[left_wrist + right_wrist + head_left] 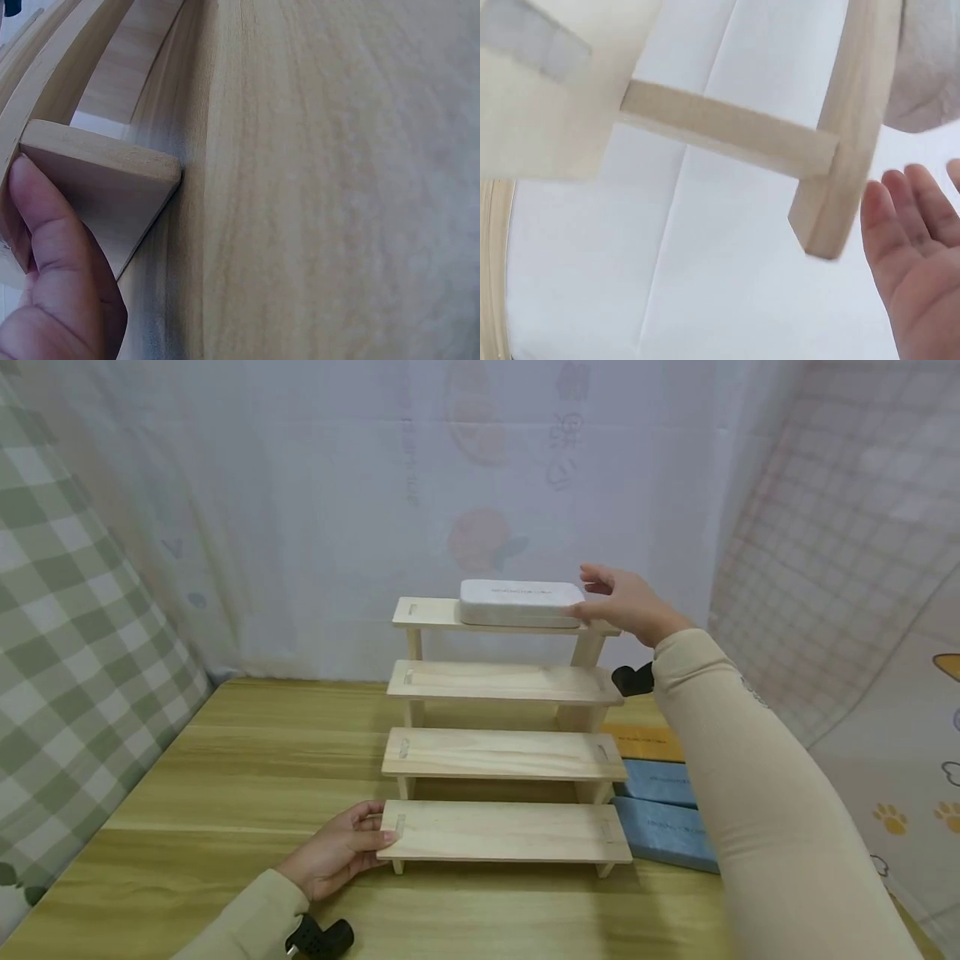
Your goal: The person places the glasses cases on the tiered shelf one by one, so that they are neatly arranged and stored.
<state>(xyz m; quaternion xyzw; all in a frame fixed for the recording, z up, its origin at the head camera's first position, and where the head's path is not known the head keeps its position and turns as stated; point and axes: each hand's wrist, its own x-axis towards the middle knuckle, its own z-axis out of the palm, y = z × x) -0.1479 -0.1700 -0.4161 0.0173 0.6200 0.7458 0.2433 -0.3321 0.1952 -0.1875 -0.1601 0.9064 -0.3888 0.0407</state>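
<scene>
A pale wooden four-tier display stand [504, 752] stands on the table. On the right part of its top tier lies a white rounded case [517, 602] with small dark lettering. My right hand [626, 608] is at the case's right end, thumb lowest; in the right wrist view the fingers [911, 217] are loosely extended, a small gap from the case [930, 67]. Down at the bottom tier, my left hand [337, 850] pinches the left end of the board. The left wrist view shows a finger [60, 247] against the stand's side leg [97, 187].
Right of the stand lie two blue cases [667, 831] and an orange one [643, 742], partly behind my right sleeve. A white printed curtain [315, 527] hangs behind, with a green checked cloth [82, 635] at left. Wood-grain table [247, 760] extends left of the stand.
</scene>
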